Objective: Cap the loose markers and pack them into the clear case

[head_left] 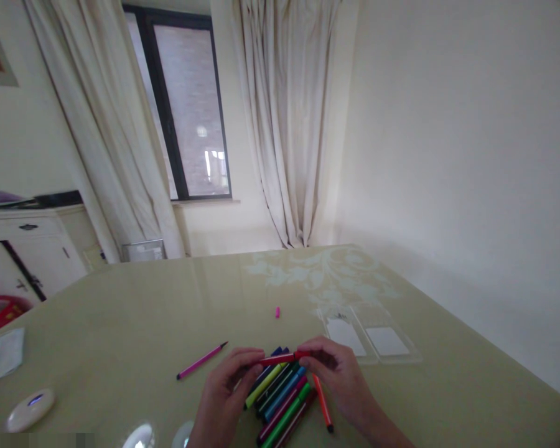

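A red felt-tip pen lies level between my two hands, above a loose pile of pens. My left hand pinches its left end. At the other end, the fingers of my right hand are closed on the red cap. Below lie several felt-tip pens, among them a yellow-green pen, a blue pen and a green pen. An orange-red pen rests beside my right hand. To the left is an uncapped pink pen, its dark tip pointing away. A small pink cap sits farther back.
An open clear plastic case with white cards lies at the right. On the left are a white oval device, a folded pale paper and a red basket. The table meets the wall on the right.
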A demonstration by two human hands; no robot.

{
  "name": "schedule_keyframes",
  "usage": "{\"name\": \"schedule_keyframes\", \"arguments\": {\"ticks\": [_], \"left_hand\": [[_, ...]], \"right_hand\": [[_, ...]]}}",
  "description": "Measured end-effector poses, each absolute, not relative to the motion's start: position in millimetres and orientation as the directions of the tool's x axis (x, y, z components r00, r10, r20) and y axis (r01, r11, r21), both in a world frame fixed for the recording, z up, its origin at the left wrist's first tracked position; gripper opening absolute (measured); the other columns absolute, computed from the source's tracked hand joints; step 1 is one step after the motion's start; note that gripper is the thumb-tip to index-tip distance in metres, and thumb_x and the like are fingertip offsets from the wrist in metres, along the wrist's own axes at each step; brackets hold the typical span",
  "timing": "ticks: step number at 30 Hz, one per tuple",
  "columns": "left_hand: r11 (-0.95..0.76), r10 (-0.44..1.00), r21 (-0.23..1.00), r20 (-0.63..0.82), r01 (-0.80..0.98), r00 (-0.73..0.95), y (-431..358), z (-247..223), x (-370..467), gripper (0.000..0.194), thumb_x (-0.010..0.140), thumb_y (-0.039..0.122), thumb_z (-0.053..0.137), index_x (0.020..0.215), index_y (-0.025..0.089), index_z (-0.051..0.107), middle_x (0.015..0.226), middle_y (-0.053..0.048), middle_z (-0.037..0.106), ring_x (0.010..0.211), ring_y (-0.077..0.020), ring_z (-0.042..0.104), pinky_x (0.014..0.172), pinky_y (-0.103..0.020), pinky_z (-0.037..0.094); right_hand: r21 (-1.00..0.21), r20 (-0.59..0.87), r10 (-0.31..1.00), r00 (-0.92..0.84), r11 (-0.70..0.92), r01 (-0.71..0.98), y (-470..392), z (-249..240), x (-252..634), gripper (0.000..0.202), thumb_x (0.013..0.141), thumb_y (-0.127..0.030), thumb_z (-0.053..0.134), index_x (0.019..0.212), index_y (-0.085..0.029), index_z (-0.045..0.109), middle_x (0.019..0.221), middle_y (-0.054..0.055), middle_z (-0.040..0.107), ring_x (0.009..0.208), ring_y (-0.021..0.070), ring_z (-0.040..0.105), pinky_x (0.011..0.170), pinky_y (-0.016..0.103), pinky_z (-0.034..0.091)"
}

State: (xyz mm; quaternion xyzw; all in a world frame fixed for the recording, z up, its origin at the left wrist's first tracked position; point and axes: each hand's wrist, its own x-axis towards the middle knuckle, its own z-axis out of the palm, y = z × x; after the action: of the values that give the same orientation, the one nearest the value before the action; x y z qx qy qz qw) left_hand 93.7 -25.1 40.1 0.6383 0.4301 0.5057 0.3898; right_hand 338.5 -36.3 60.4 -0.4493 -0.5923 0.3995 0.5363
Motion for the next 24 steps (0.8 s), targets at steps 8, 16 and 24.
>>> {"name": "schedule_keyframes", "arguments": {"ticks": [8, 16, 24], "left_hand": [[-0.225, 0.967, 0.972, 0.213, 0.074, 0.139, -26, 42, 98, 0.037, 0.077, 0.058, 0.081, 0.092, 0.024, 0.086, 0.095, -0.009, 0.084, 0.089, -0.0278, 0.079, 0.083, -0.033, 0.066], [-0.118, 0.98, 0.986, 0.097, 0.115, 0.174, -25, 42, 97, 0.046, 0.071, 0.066, 0.082, 0.094, 0.027, 0.087, 0.102, -0.009, 0.084, 0.098, -0.0327, 0.079, 0.092, -0.041, 0.064], [-0.129, 0.982, 0.991, 0.124, 0.026, 0.144, -21, 19, 101, 0.045, 0.072, 0.064, 0.084, 0.093, 0.024, 0.086, 0.1, -0.01, 0.084, 0.095, -0.0312, 0.08, 0.089, -0.038, 0.065]], "right_hand": [[-0.964, 0.24, 0.971, -0.024, 0.241, 0.114, -38, 59, 341, 0.027, 0.079, -0.05, 0.083, 0.086, -0.023, 0.086, 0.081, 0.006, 0.08, 0.076, 0.0232, 0.074, 0.071, 0.031, 0.059], [-0.956, 0.263, 0.965, 0.02, 0.258, 0.138, -40, 56, 338, 0.028, 0.079, -0.051, 0.083, 0.083, -0.024, 0.086, 0.077, 0.006, 0.078, 0.072, 0.0224, 0.072, 0.068, 0.031, 0.058], [-0.961, 0.254, 0.967, 0.016, 0.25, 0.115, -38, 50, 339, 0.03, 0.078, -0.052, 0.084, 0.082, -0.022, 0.085, 0.075, 0.005, 0.076, 0.069, 0.0208, 0.07, 0.064, 0.029, 0.055]]}}
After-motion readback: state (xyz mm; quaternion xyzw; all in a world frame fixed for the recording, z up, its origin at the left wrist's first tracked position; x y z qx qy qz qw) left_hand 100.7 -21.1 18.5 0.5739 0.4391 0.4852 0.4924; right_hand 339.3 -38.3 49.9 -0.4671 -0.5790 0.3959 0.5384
